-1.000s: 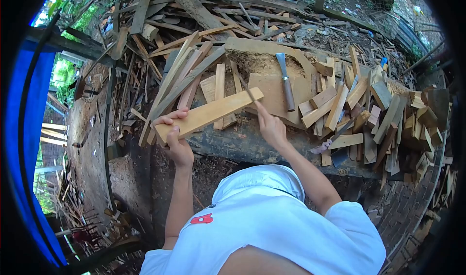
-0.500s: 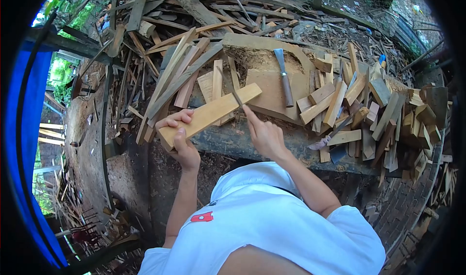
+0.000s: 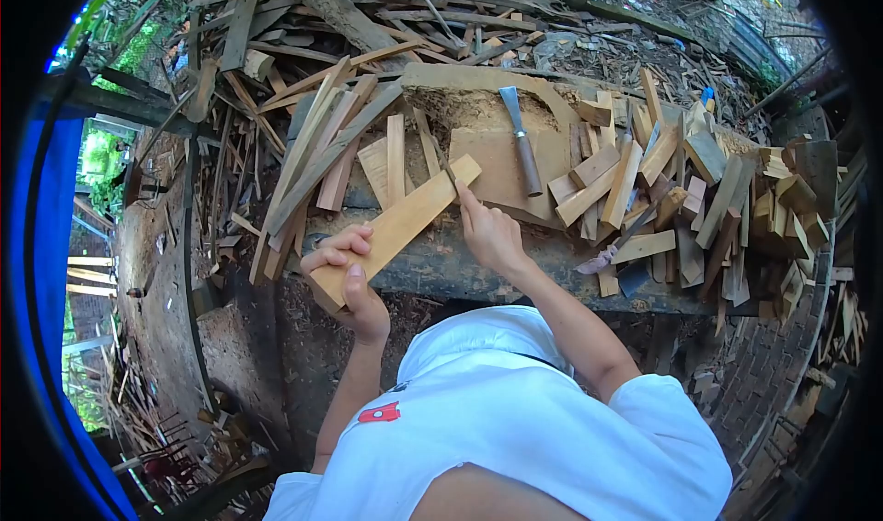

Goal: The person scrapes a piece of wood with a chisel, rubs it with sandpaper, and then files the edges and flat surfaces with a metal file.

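Observation:
A tapered, light wooden board (image 3: 400,229) slants up to the right over the bench's front part. My left hand (image 3: 348,277) grips its wide lower end, fingers on the far side and thumb in front. Near the narrow upper end, a thin dark blade (image 3: 447,168) crosses the board. My right hand (image 3: 487,231) is closed around the near end of this tool, whose handle is hidden in the fingers. Beyond the board, a chisel (image 3: 521,139) with a wide metal blade and dark handle lies on a thick wooden block (image 3: 478,158).
Many short wood offcuts (image 3: 625,185) are piled at the right of the bench (image 3: 432,268). Long strips (image 3: 317,158) lean at the left. Behind is a heap of scrap wood (image 3: 368,24), and a blue sheet (image 3: 46,273) hangs at the far left.
The bench and surroundings have shifted slightly left in view. The board now slants a little more steeply, its wide end lower, and my right hand has moved slightly with the blade.

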The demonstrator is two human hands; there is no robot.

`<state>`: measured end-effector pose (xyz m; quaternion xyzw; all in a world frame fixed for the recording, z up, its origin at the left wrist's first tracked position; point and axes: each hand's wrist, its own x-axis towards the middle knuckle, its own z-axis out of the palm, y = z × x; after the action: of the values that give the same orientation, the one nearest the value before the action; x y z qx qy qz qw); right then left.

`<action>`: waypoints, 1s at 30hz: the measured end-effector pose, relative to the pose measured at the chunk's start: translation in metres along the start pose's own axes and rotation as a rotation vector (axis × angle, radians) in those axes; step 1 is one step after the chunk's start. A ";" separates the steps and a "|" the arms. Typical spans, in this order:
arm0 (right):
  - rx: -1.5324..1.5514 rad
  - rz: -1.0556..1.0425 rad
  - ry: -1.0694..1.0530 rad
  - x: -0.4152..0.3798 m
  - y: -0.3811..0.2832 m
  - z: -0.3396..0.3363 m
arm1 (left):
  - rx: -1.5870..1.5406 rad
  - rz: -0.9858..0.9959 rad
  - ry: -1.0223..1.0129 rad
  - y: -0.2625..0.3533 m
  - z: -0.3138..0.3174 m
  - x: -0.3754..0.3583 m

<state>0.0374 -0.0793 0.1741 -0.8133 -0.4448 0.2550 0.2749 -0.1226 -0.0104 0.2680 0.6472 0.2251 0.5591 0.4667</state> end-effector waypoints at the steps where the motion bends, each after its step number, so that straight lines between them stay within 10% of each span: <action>1: 0.041 0.015 0.015 0.005 0.002 0.004 | -0.005 -0.006 0.005 0.000 -0.001 0.001; 30: -0.020 -0.148 -0.149 -0.050 -0.054 -0.029 | -0.015 0.003 0.027 -0.002 -0.006 -0.008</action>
<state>0.0017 -0.1043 0.2394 -0.7597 -0.5254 0.2895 0.2509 -0.1297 -0.0143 0.2621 0.6363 0.2264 0.5701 0.4677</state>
